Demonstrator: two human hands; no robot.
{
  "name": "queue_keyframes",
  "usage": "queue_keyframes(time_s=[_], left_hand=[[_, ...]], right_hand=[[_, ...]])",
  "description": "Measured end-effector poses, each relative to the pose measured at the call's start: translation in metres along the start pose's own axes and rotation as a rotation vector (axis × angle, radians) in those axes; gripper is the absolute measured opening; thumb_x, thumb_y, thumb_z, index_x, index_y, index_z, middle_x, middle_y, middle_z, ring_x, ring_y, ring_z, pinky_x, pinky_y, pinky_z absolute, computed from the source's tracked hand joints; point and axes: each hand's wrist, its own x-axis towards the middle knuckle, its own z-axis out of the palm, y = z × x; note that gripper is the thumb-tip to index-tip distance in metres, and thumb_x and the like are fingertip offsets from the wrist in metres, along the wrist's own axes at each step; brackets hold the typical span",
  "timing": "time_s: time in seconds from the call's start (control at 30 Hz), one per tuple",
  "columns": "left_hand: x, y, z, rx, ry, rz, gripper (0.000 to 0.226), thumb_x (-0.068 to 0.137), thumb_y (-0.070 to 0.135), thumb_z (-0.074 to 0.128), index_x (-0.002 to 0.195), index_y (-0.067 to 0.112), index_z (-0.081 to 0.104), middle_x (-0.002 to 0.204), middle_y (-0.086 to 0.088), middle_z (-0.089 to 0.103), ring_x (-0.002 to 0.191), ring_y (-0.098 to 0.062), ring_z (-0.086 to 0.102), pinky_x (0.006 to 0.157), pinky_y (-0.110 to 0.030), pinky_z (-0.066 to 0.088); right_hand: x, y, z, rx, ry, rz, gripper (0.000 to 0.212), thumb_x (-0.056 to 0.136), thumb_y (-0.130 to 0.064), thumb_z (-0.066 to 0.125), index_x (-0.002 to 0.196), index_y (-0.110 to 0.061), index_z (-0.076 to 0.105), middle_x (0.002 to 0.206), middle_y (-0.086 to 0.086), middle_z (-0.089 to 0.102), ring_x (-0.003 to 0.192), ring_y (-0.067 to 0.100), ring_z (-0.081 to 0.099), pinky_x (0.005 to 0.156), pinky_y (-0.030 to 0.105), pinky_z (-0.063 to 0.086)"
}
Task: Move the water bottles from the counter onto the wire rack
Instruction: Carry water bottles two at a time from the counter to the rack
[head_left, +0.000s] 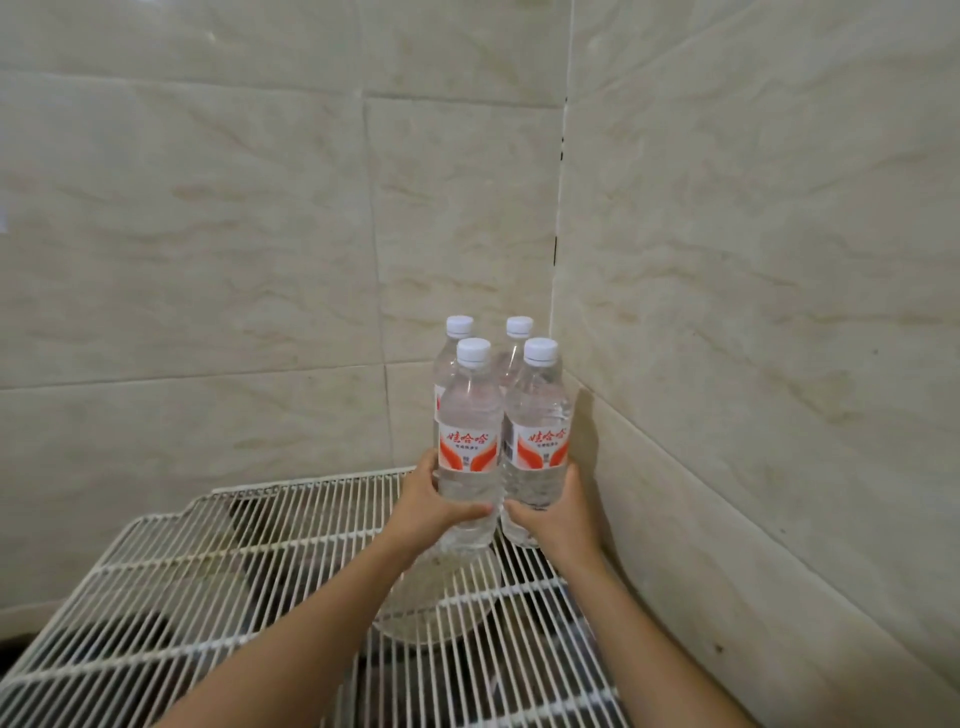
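Several clear water bottles with white caps and red-and-white labels stand upright in a tight cluster at the far right corner of the white wire rack (218, 566). My left hand (431, 506) grips the front left bottle (469, 441) around its lower body. My right hand (563, 512) wraps the front right bottle (537, 431) the same way. Two more bottles, the rear left bottle (457, 332) and the rear right bottle (517, 332), stand just behind, mostly hidden. Both front bottles' bases sit at rack level; whether they touch the wires I cannot tell.
Beige tiled walls meet in a corner (558, 260) right behind and to the right of the bottles. Under the rack lies a round pale vessel (431, 608) and dark shapes. The rack stretches left and toward me.
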Motion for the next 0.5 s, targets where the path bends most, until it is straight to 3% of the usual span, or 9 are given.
queue_keyframes(time_s=[0.1, 0.33, 0.43, 0.5], left_hand=[[-0.003, -0.005, 0.013, 0.001, 0.136, -0.025, 0.078, 0.058, 0.016, 0.084, 0.124, 0.023, 0.041, 0.124, -0.004, 0.055, 0.112, -0.021, 0.055, 0.098, -0.046, 0.047], [-0.008, -0.004, 0.028, 0.086, 0.287, -0.063, 0.083, 0.055, 0.028, 0.085, 0.125, 0.022, 0.042, 0.127, -0.007, 0.047, 0.121, -0.024, 0.044, 0.102, -0.050, 0.042], [-0.014, 0.000, 0.029, 0.132, 0.298, -0.068, 0.084, 0.057, 0.031, 0.083, 0.128, 0.024, 0.040, 0.131, -0.004, 0.047, 0.128, -0.024, 0.037, 0.106, -0.049, 0.037], [-0.022, 0.001, 0.024, 0.188, 0.261, -0.060, 0.089, 0.061, 0.031, 0.081, 0.135, 0.028, 0.032, 0.138, -0.002, 0.043, 0.134, -0.024, 0.029, 0.108, -0.049, 0.030]], right_hand=[[0.001, 0.000, 0.003, 0.045, -0.020, 0.002, 0.073, 0.062, -0.015, 0.082, 0.125, -0.018, 0.044, 0.118, -0.002, 0.062, 0.103, 0.011, 0.060, 0.080, 0.022, 0.050], [0.000, -0.001, 0.002, 0.077, -0.019, 0.008, 0.072, 0.065, -0.009, 0.080, 0.127, -0.010, 0.042, 0.120, 0.009, 0.061, 0.108, 0.021, 0.061, 0.091, 0.040, 0.053], [-0.007, 0.000, 0.002, 0.032, -0.002, 0.018, 0.083, 0.066, -0.014, 0.080, 0.135, -0.011, 0.033, 0.131, 0.010, 0.053, 0.120, 0.025, 0.053, 0.098, 0.041, 0.047], [-0.014, -0.002, 0.002, -0.133, 0.096, -0.021, 0.094, 0.067, -0.022, 0.080, 0.141, -0.011, 0.023, 0.142, 0.014, 0.040, 0.132, 0.030, 0.038, 0.107, 0.046, 0.037]])
